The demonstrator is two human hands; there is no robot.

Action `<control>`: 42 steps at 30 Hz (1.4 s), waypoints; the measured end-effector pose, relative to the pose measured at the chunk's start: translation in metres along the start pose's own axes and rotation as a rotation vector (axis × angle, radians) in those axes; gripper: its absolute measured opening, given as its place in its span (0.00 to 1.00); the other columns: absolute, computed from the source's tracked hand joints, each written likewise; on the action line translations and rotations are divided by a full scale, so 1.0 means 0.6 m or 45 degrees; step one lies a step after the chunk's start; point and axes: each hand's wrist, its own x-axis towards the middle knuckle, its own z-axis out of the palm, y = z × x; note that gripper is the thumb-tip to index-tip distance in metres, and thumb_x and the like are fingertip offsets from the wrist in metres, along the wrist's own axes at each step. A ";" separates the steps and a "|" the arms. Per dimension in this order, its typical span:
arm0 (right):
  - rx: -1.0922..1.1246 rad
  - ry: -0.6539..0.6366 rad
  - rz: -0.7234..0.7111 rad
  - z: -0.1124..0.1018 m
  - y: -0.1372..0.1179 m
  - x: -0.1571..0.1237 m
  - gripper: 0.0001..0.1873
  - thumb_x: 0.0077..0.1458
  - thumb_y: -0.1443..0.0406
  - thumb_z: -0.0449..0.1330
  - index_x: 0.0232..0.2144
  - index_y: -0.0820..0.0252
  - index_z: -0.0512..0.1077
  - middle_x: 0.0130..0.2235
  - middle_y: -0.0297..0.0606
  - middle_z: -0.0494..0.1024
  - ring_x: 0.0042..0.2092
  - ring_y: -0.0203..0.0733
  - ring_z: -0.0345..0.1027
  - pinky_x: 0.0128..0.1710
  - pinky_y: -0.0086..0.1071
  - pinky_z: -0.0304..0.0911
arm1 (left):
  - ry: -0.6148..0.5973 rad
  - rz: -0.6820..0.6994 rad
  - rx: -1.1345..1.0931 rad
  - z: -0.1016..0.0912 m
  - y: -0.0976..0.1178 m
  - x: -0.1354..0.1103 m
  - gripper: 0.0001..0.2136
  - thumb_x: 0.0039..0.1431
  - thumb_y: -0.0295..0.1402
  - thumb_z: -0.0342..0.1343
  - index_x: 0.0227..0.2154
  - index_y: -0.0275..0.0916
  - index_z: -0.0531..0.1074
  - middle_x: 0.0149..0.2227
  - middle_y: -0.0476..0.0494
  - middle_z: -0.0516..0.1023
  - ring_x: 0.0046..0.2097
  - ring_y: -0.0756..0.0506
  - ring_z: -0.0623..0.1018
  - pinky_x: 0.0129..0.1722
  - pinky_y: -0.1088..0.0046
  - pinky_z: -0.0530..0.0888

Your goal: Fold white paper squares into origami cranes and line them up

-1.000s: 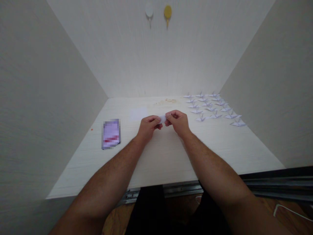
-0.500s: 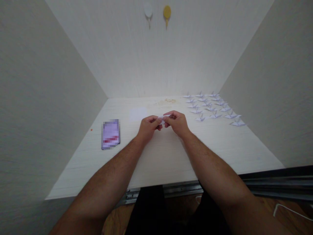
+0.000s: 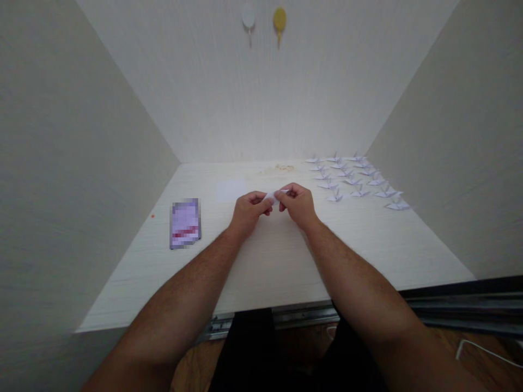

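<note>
Over the white counter (image 3: 278,261), the left hand (image 3: 250,209) and right hand (image 3: 298,206) pinch a small folded paper (image 3: 273,196) between them, each grip closed on it. The right thumb has just shifted away from the left, suggesting a crease being worked.

dim, diffuse light; fine detail soft, corners darker.

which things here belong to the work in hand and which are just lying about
In the work:
small white paper, pinched by left hand and right hand
flat white sheet, probably
folded paper birds, probably

Apparently just there:
pixelated purple item
orange speck
white hook
yellow hook
</note>
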 end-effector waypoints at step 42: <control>-0.003 -0.021 -0.032 -0.004 -0.007 -0.001 0.11 0.43 0.59 0.66 0.22 0.58 0.70 0.16 0.28 0.70 0.19 0.32 0.61 0.21 0.27 0.58 | 0.035 -0.087 -0.152 -0.001 0.003 0.005 0.13 0.45 0.37 0.68 0.23 0.37 0.69 0.18 0.53 0.68 0.19 0.55 0.63 0.19 0.78 0.58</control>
